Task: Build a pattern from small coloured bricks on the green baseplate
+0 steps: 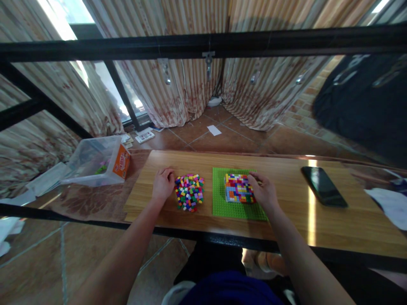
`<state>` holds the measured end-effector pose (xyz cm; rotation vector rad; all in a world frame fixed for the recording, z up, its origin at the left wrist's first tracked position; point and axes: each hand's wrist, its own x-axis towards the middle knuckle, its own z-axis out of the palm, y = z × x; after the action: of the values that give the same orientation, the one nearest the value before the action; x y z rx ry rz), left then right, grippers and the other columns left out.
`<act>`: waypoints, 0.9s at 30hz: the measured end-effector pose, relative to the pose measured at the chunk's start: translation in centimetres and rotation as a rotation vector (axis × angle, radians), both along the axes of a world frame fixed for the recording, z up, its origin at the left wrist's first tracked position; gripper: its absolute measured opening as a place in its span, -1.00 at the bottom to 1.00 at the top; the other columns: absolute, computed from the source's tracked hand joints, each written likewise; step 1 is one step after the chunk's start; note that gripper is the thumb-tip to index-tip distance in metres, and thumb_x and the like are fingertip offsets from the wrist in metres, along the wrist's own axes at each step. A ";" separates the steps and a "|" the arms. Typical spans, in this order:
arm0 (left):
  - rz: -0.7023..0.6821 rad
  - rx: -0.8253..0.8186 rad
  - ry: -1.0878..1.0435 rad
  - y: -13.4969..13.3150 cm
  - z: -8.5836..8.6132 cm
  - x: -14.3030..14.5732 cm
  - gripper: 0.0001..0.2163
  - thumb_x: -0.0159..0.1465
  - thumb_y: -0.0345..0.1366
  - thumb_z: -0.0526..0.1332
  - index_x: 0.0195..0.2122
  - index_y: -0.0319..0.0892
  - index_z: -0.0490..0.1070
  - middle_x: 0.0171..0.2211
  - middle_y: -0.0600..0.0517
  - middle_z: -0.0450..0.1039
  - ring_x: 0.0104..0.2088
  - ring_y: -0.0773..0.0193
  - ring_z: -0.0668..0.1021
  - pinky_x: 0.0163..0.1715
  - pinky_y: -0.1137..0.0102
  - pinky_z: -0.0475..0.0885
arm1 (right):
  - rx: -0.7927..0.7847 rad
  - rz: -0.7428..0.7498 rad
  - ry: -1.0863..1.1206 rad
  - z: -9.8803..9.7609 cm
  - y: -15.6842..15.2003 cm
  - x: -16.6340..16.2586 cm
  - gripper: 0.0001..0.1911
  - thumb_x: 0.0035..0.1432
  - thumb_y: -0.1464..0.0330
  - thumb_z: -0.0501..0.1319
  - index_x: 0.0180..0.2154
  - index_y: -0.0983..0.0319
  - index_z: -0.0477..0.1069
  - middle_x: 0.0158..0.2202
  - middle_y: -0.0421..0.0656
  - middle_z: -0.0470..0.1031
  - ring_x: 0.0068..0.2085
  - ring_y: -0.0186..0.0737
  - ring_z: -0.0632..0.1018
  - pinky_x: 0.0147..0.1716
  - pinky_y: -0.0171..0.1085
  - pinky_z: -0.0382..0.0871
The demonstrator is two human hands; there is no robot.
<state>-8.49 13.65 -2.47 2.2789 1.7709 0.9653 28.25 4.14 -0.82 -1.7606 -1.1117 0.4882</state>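
A multicoloured block of small toy bricks [237,189] is built up on a green studded baseplate [218,207]. My right hand [263,191] is at the block's right side, its thumb and fingers drawn together over the upper right corner. Whatever lies between those fingertips is too small to make out. To the left of the baseplate, loose small bricks [190,192] in many colours lie in a heap on the wooden table [286,178]. My left hand [163,185] rests against the heap's left edge with its fingers curled in; what they hold, if anything, is hidden.
A black phone [324,186] lies on the table's right part. Left of the table stands a clear plastic bin [92,163] with an orange label. A black metal bar [190,46] with hanging clips crosses above the far side, before striped curtains [190,93].
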 end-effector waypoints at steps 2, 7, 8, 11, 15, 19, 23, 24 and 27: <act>0.001 0.005 0.002 0.0 0.0 0.0 -0.77 0.27 -0.37 0.07 -0.20 -0.22 0.52 -0.15 -0.14 0.54 -0.07 0.04 0.53 0.05 0.15 0.43 | -0.020 0.024 -0.009 -0.6 0.4 0.0 -0.46 0.10 0.01 0.19 -0.11 0.28 0.58 -0.14 0.03 0.60 -0.16 -0.07 0.56 -0.10 -0.06 0.43; 0.004 0.016 0.004 0.0 -0.1 0.0 -0.76 0.27 -0.38 0.07 -0.19 -0.22 0.52 -0.13 -0.14 0.54 -0.07 0.04 0.53 0.05 0.15 0.44 | -0.056 0.071 -0.009 -1.1 0.5 -0.1 -0.48 0.12 0.01 0.18 -0.10 0.27 0.58 -0.14 0.00 0.61 -0.15 -0.07 0.56 -0.05 -0.05 0.42; 0.004 0.014 0.008 0.0 -0.1 0.0 -0.76 0.27 -0.38 0.07 -0.19 -0.22 0.52 -0.13 -0.15 0.54 -0.07 0.04 0.53 0.05 0.15 0.44 | -0.059 0.068 -0.002 -1.0 0.4 -0.2 -0.48 0.11 0.02 0.18 -0.10 0.27 0.58 -0.15 0.00 0.62 -0.16 -0.07 0.57 -0.07 -0.06 0.42; 0.008 0.004 0.015 0.0 -0.1 0.0 -0.76 0.27 -0.37 0.06 -0.19 -0.22 0.52 -0.14 -0.15 0.54 -0.07 0.03 0.53 0.05 0.13 0.44 | -0.067 0.048 0.016 -0.8 0.4 -0.4 -0.48 0.10 0.03 0.20 -0.12 0.28 0.59 -0.19 -0.01 0.63 -0.22 -0.08 0.58 -0.14 -0.09 0.44; 0.017 -0.003 0.014 0.0 -0.1 0.1 -0.76 0.27 -0.38 0.07 -0.18 -0.21 0.52 -0.13 -0.15 0.54 -0.07 0.03 0.52 0.05 0.14 0.44 | -0.067 0.034 0.026 -0.9 0.4 -0.6 -0.48 0.08 0.02 0.21 -0.13 0.28 0.59 -0.20 0.00 0.63 -0.24 -0.08 0.57 -0.15 -0.09 0.44; 0.018 -0.007 0.001 0.0 -0.2 0.1 -0.77 0.27 -0.39 0.08 -0.18 -0.21 0.52 -0.12 -0.15 0.53 -0.05 0.04 0.53 0.06 0.16 0.43 | -0.020 0.015 0.015 -1.1 0.3 -0.9 -0.47 0.07 0.00 0.20 -0.14 0.28 0.59 -0.18 0.02 0.61 -0.21 -0.08 0.56 -0.14 -0.08 0.44; 0.017 0.003 -0.007 0.0 -0.2 0.1 -0.78 0.26 -0.40 0.08 -0.20 -0.19 0.52 -0.13 -0.13 0.53 -0.06 0.05 0.53 0.06 0.16 0.43 | -0.017 0.024 -0.015 -1.1 0.2 -0.8 -0.46 0.10 -0.02 0.18 -0.13 0.26 0.58 -0.18 0.01 0.61 -0.19 -0.07 0.56 -0.10 -0.06 0.42; 0.017 0.004 -0.011 -0.1 -0.2 0.1 -0.78 0.26 -0.40 0.08 -0.20 -0.18 0.52 -0.13 -0.12 0.53 -0.06 0.05 0.53 0.06 0.16 0.43 | -0.025 0.038 -0.009 -1.1 0.1 -0.8 -0.46 0.10 -0.02 0.18 -0.12 0.26 0.58 -0.18 0.01 0.61 -0.19 -0.06 0.56 -0.11 -0.06 0.42; 0.008 -0.003 -0.011 -0.2 0.1 0.2 -0.78 0.26 -0.41 0.08 -0.21 -0.19 0.51 -0.15 -0.12 0.53 -0.06 0.06 0.52 0.07 0.16 0.42 | -0.022 0.059 -0.013 -0.8 -0.1 -0.7 -0.45 0.14 -0.01 0.15 -0.11 0.29 0.56 -0.18 0.03 0.60 -0.18 -0.04 0.56 -0.11 -0.05 0.42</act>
<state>-8.28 13.43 -2.42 2.2624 1.7770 0.9736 27.56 4.00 -1.63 -1.7566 -1.1741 0.5268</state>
